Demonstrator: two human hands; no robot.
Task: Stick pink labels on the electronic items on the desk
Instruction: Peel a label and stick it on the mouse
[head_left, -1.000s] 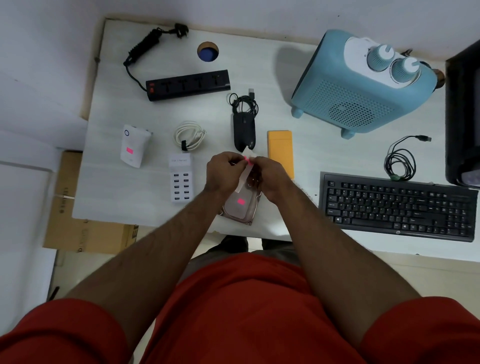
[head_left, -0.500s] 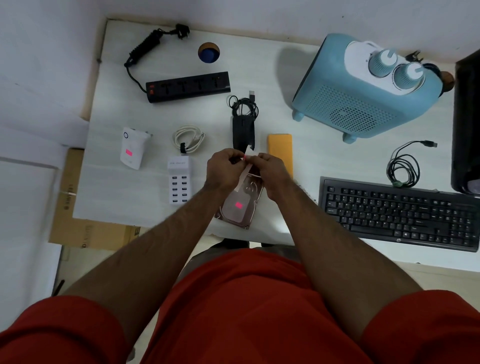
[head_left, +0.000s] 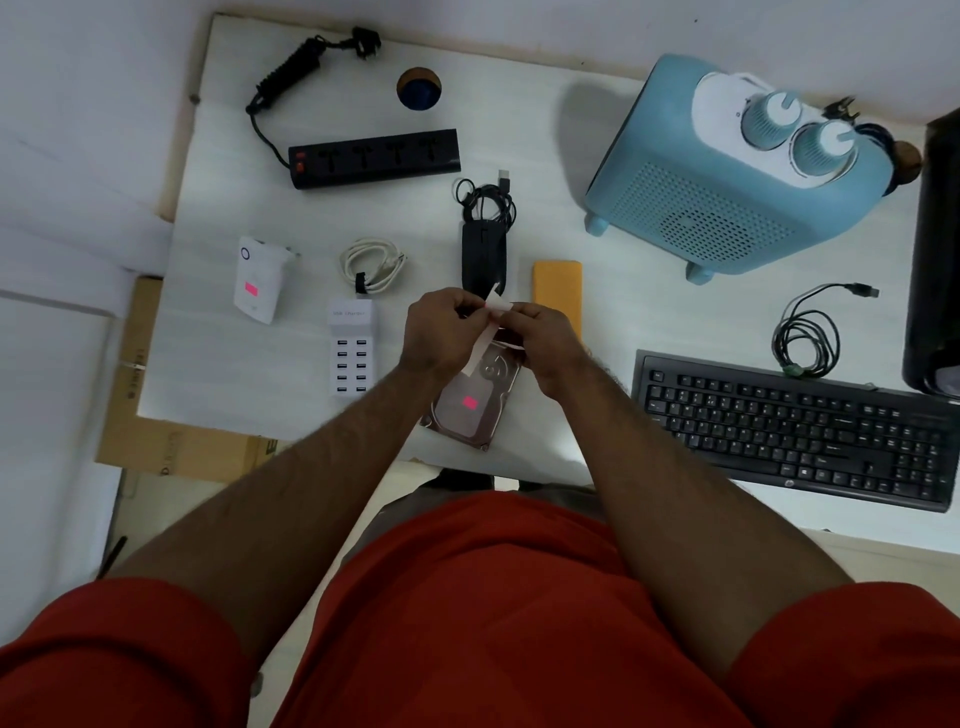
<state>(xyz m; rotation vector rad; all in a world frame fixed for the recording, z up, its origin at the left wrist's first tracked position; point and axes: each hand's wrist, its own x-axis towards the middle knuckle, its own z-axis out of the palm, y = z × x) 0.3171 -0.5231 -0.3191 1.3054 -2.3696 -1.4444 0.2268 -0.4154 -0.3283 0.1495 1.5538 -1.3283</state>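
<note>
Above the desk's front middle, my left hand (head_left: 441, 332) and my right hand (head_left: 543, 338) meet and pinch a white label strip (head_left: 480, 340) that hangs down between them. Below them lies a hard drive (head_left: 470, 402) with a pink label on its top. A white plug-in device (head_left: 258, 280) at the left also carries a pink label. A white USB charger (head_left: 352, 353), a black mouse (head_left: 483, 254) and an orange power bank (head_left: 557, 291) show no label.
A black power strip (head_left: 374, 158) lies at the back, a coiled white cable (head_left: 371, 265) beside the charger. A blue heater (head_left: 727, 176) stands back right, a black keyboard (head_left: 795, 426) and coiled black cable (head_left: 808, 338) at right. Cardboard box (head_left: 171, 447) sits below the desk's left edge.
Both hands stay together over the hard drive, working the strip; the strip's top end now sticks up between the fingertips. The desk items have not moved.
</note>
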